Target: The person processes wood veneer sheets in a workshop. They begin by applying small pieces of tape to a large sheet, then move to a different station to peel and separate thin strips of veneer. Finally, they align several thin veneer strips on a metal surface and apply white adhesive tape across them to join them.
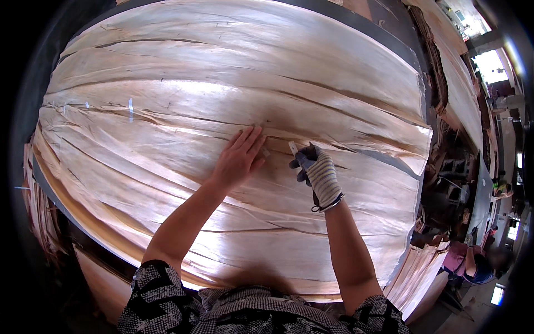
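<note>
Broad, wavy sheets of pale wood veneer (183,61) cover the table in front of me, with ripples and splits running across them. My left hand (239,156), bare, lies flat on the veneer beside a seam, fingers stretched out. Just right of it, my right hand (314,167) wears a striped grey glove with dark fingers. It is closed round a small tool with a pale flat tip (293,148); most of the tool is hidden by the glove. Short strips of whitish tape (130,110) stick across the seam at the left.
A dark table edge (414,61) shows past the veneer. More veneer (417,273) is stacked at the lower right, and ragged strips (41,206) hang at the left. Another person (467,261) is at the far right, beyond cluttered stacks.
</note>
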A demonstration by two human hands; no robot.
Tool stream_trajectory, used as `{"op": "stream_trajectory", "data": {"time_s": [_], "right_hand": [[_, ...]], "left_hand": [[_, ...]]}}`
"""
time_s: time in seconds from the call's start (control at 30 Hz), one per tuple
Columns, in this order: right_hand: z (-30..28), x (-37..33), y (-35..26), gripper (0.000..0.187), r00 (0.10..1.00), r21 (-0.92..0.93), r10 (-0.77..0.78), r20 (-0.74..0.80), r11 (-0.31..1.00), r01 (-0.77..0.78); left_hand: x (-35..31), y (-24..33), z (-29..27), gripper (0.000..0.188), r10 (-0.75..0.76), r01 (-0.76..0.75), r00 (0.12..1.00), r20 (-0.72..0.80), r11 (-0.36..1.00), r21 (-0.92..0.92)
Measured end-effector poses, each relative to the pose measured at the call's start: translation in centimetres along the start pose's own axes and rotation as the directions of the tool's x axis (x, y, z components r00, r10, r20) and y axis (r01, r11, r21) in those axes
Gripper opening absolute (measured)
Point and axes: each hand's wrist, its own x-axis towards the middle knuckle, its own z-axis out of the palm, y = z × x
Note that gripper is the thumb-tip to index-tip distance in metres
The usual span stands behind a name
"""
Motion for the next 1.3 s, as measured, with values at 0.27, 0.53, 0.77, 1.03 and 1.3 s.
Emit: {"op": "stream_trajectory", "data": {"time_s": [0.27, 0.53, 0.77, 1.03, 1.3], "right_hand": [[4.1, 3.7, -3.3, 0.018, 0.995, -0.019, -0.096, -0.026, 0.995, 0.096], [6.3, 8.0, -0.8, 0.028, 0.998, -0.078, 0.044, 0.048, 0.996, -0.04], [5.8, 6.7, -1.4, 0.017, 0.999, -0.006, 0.004, -0.041, 1.0, -0.004], [6.1, 11.1, 2.6, 0.042, 0.984, -0.316, -0.155, -0.086, 0.941, 0.121], [5.8, 5.8, -1.0, 0.026, 0.951, -0.769, -0.31, 0.0, 0.608, 0.198]], "left_hand": [[-0.6, -0.4, -0.3, 0.061, 0.004, -0.008, 0.997, 0.079, 0.998, 0.058], [-0.1, -0.7, -0.2, 0.057, -0.021, 0.021, 0.999, 0.029, 1.0, -0.015], [0.2, -1.4, -0.4, 0.054, -0.071, 0.068, 0.997, 0.025, 0.991, 0.118], [1.8, -0.8, 0.0, 0.053, -0.115, 0.115, 0.993, 0.024, 0.993, -0.003], [1.9, -0.4, 0.2, 0.052, -0.077, 0.026, 0.988, 0.134, 0.939, 0.342]]}}
